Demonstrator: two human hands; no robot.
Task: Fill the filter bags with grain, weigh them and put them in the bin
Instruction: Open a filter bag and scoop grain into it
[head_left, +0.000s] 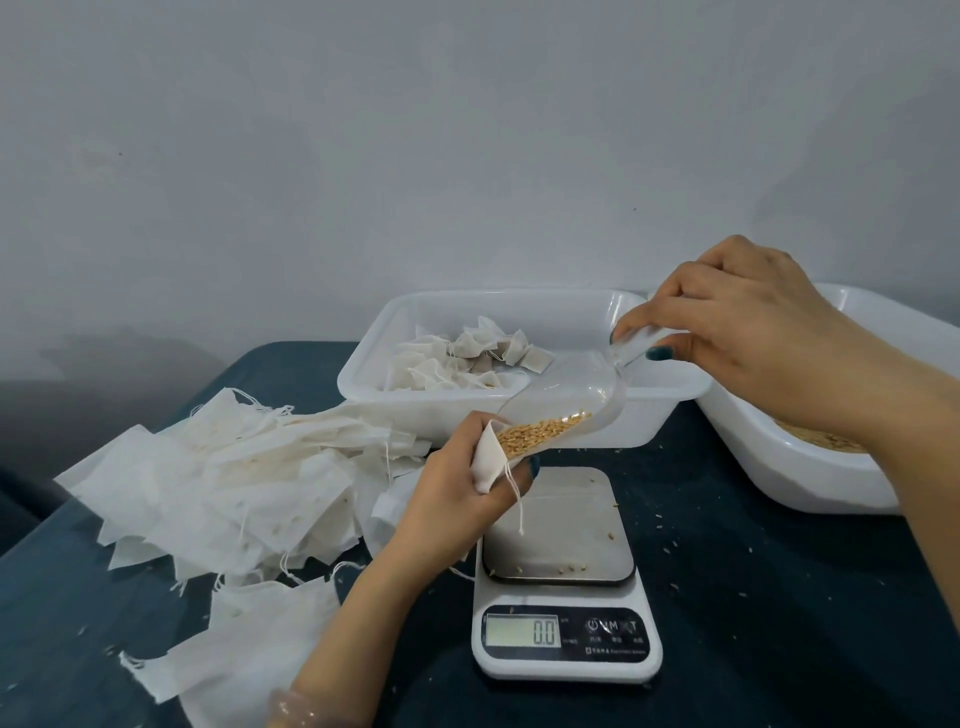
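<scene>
Left hand (457, 483) fingers pinch a filter bag (487, 460) open over the scale (566, 587) (reads 0.0). Right hand (743, 322) fingers grip a clear scoop (571, 387), tilted, with grain (540, 428) at the bag's mouth. The bin (363, 364) at the counter's back edge holds filled bags.

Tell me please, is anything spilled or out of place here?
Yes. Loose grains lie spilled on the scale platform and scattered over the dark table around it, where they do not belong. The empty filter bags lie in an untidy heap on the left.
</scene>
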